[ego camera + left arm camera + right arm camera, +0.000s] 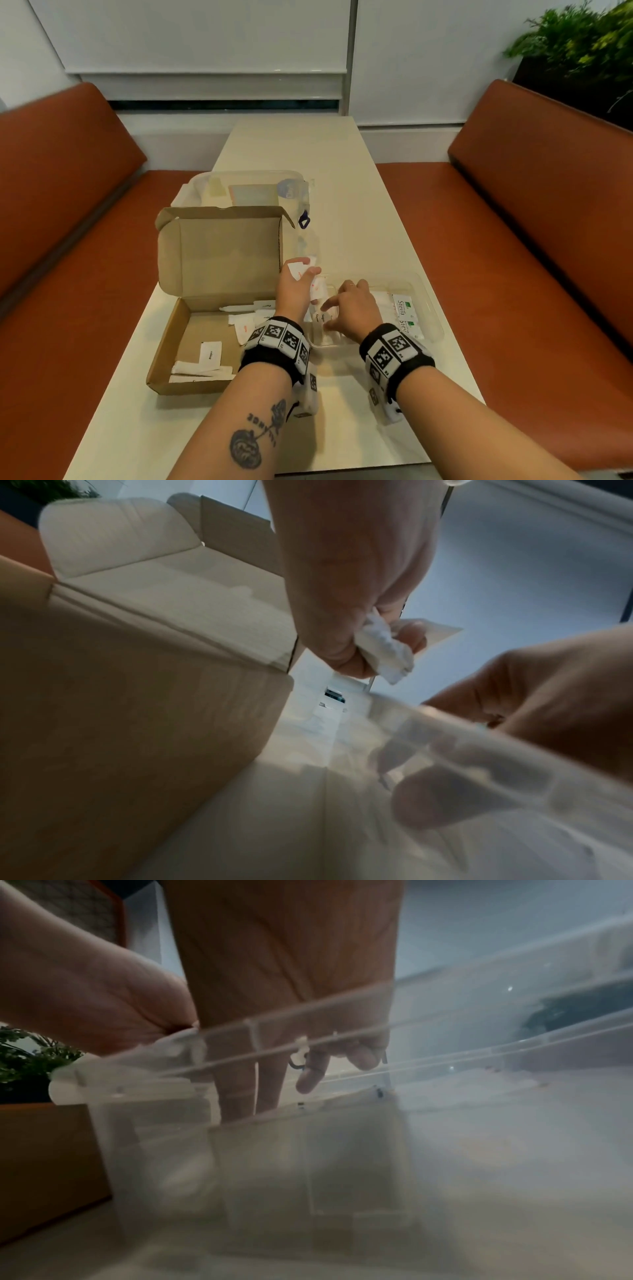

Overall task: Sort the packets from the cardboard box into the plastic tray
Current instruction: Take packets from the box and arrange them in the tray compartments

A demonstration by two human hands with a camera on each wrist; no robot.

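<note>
Head view bright, sharp; wrist views dim, blurred (wide-angle warp).

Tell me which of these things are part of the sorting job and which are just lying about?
Part of the job:
cardboard box
loose packets in the box
plastic tray
white packets held by the left hand
right hand reaching into the tray

Just lying about:
clear lidded container
plant
orange benches

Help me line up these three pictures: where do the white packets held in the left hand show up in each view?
Head: the white packets sit centre frame, gripped by the left hand, between the cardboard box and plastic tray.
Left wrist: upper centre, crumpled in the fingers.
Right wrist: left of centre, blurred behind the tray rim.
Shared landmark: the tray's clear rim.
</note>
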